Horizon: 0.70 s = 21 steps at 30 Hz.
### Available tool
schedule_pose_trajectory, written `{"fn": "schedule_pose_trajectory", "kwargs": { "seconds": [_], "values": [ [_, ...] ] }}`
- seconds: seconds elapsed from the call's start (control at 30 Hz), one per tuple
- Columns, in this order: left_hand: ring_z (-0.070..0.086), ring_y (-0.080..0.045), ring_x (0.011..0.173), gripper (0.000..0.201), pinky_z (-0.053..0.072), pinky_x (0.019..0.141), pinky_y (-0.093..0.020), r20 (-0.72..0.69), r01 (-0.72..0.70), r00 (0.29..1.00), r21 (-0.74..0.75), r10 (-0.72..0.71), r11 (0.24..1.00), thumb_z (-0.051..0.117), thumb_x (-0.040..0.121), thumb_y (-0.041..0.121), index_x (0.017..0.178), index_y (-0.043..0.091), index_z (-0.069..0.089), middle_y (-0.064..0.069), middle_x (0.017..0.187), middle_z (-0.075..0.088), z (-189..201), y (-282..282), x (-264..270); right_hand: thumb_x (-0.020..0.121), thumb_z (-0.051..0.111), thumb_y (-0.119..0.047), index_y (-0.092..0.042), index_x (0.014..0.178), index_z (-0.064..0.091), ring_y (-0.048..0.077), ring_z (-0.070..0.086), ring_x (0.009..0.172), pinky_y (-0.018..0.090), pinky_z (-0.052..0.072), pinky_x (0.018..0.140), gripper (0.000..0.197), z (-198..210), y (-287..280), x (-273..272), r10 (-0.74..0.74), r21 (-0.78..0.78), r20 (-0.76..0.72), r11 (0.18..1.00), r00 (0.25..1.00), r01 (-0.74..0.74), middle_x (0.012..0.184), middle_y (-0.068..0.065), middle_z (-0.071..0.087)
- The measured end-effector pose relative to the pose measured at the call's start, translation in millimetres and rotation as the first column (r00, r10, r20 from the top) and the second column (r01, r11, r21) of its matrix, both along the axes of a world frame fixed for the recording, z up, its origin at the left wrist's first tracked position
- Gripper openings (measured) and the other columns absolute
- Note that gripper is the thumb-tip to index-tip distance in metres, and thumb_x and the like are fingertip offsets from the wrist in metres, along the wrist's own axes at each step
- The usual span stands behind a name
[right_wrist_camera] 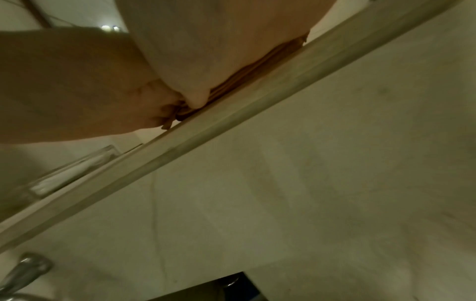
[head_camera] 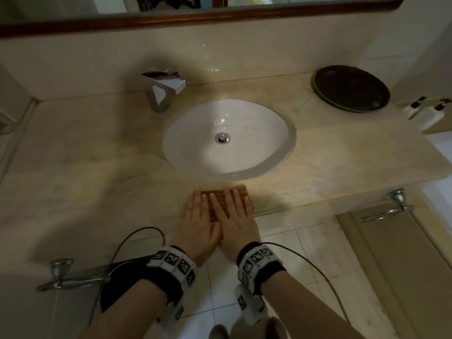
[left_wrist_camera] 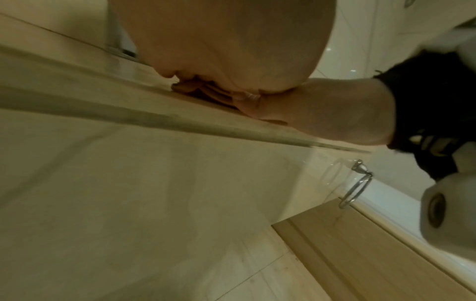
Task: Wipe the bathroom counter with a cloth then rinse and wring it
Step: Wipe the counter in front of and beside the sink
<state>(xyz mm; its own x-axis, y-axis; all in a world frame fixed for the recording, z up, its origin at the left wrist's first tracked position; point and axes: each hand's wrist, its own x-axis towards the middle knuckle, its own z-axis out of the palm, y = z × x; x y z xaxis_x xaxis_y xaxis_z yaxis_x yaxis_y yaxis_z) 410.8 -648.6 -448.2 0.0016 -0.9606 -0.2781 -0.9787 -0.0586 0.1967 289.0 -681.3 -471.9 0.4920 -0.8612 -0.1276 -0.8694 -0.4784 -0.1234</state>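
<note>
A folded brown waffle-weave cloth (head_camera: 220, 200) lies on the beige marble counter (head_camera: 97, 155), just in front of the white oval sink (head_camera: 186, 152) and close to the counter's front edge. Both my hands lie flat on it, side by side, fingers straight and pointing toward the sink. My left hand (head_camera: 195, 216) covers the cloth's left part, my right hand (head_camera: 232, 216) its right part. From below the counter edge, the right wrist view shows the cloth's (right_wrist_camera: 260, 75) stacked folds under my right palm (right_wrist_camera: 219, 51). In the left wrist view my left palm (left_wrist_camera: 231, 40) presses on the counter edge.
A chrome faucet (head_camera: 163, 90) stands behind the sink at the left. A dark round plate (head_camera: 351, 88) and small white bottles (head_camera: 425, 113) sit at the counter's right end. Chrome towel holders (head_camera: 396, 204) (head_camera: 61, 275) stick out below the counter front. A wood-framed mirror (head_camera: 195, 15) hangs above.
</note>
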Motion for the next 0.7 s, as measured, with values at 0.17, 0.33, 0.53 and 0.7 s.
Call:
{"fn": "schedule_pose_trajectory", "kwargs": {
  "seconds": [0.17,0.33,0.53,0.7],
  "values": [
    [-0.008,-0.031,0.146,0.08,0.0,0.119,-0.044,-0.05,0.105,0.993,-0.035,-0.107,0.994,-0.001,0.083,0.045,0.15,0.0,-0.001,-0.023,0.157,-0.003,-2,-49,-105,0.084,0.027,-0.04,-0.027,0.153,0.011,0.032,0.011,0.145,0.047,0.002,0.116,0.073,-3,-35,-109,-0.119,-0.049,-0.036,0.992,0.992,0.117,0.161,0.011,0.009],
    [-0.015,-0.031,0.145,0.074,0.0,0.119,-0.046,-0.065,0.149,0.986,-0.039,-0.151,0.988,0.003,0.091,0.042,0.149,-0.002,-0.003,-0.023,0.156,-0.011,-2,-69,-185,0.085,0.025,-0.04,-0.026,0.154,0.012,0.034,0.014,0.146,0.048,0.007,0.116,0.071,0,-59,-190,-0.124,0.006,-0.062,0.992,0.99,0.125,0.161,0.014,0.009],
    [-0.004,-0.03,0.147,0.087,-0.001,0.12,-0.041,0.004,0.146,0.989,0.001,-0.146,0.989,-0.006,0.081,0.053,0.15,0.001,0.001,-0.021,0.158,-0.005,5,-145,-205,0.085,0.005,-0.049,-0.031,0.152,-0.007,0.031,-0.004,0.148,0.048,-0.002,0.118,0.071,12,-140,-217,-0.07,0.08,-0.118,0.994,0.99,0.08,0.16,0.011,-0.012],
    [-0.009,-0.027,0.147,0.071,-0.001,0.12,-0.039,0.036,0.125,0.991,0.017,-0.126,0.992,0.017,0.098,0.046,0.151,0.004,-0.005,-0.016,0.158,-0.013,7,-162,-205,0.094,0.016,-0.045,-0.034,0.151,-0.012,0.028,-0.012,0.147,0.046,-0.01,0.117,0.064,10,-159,-214,-0.067,0.095,-0.106,0.993,0.992,0.077,0.159,0.009,-0.019]
  ]
}}
